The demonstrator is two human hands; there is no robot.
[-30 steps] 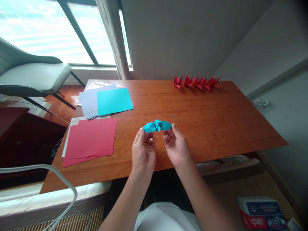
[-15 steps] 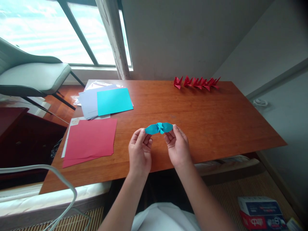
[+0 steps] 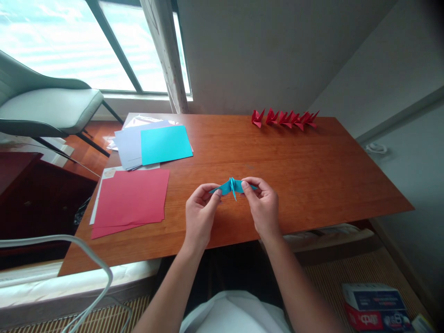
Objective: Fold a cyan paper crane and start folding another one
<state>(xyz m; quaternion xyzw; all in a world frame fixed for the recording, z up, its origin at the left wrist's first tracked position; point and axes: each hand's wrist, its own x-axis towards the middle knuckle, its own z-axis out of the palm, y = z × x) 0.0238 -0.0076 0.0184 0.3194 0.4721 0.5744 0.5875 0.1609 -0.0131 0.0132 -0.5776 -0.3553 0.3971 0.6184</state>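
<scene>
A small blue folded paper crane (image 3: 231, 186) is held between both hands just above the wooden table (image 3: 312, 171). My left hand (image 3: 199, 215) pinches its left wing tip between thumb and fingers. My right hand (image 3: 264, 206) pinches the right wing close to the body, its fingers curled over the paper. The crane's pointed middle part hangs down between the two hands.
Red paper sheets (image 3: 130, 201) lie at the left of the table, with a blue sheet (image 3: 165, 144) on pale lavender sheets (image 3: 126, 148) behind them. A row of several red paper cranes (image 3: 283, 118) stands at the far edge. A chair (image 3: 48, 108) is by the window; boxes (image 3: 376, 307) lie on the floor.
The crane has tipped over, its wings now flatter and its point hanging down. My right hand has slid in over the right wing toward the body. Both hands have dropped slightly.
</scene>
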